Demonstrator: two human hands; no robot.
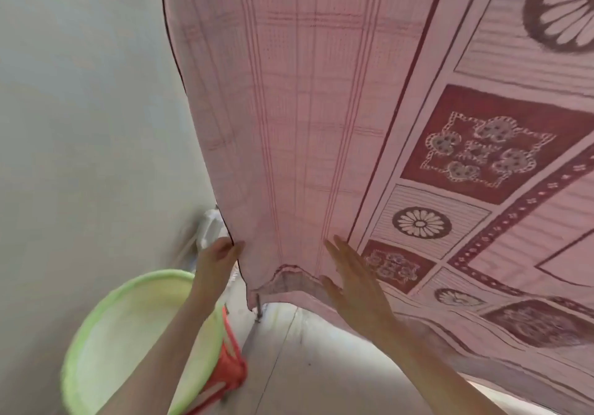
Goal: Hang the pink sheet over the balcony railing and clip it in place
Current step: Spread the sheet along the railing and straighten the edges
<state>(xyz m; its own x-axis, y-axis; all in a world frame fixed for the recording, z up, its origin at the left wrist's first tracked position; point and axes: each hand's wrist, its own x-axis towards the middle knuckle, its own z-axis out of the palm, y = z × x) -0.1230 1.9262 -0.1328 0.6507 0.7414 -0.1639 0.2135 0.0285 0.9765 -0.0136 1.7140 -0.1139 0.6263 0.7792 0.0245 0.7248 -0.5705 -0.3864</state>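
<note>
Left hand (218,254) pinches sheet (305,118) edge, right hand (350,273) flat, open on it. No clip visible; release risks slipping.

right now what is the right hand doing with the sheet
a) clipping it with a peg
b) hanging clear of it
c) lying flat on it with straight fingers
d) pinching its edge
c: the right hand lies flat against the sheet with fingers straight, while the left hand pinches the sheet's edge; no peg is in view.
</note>
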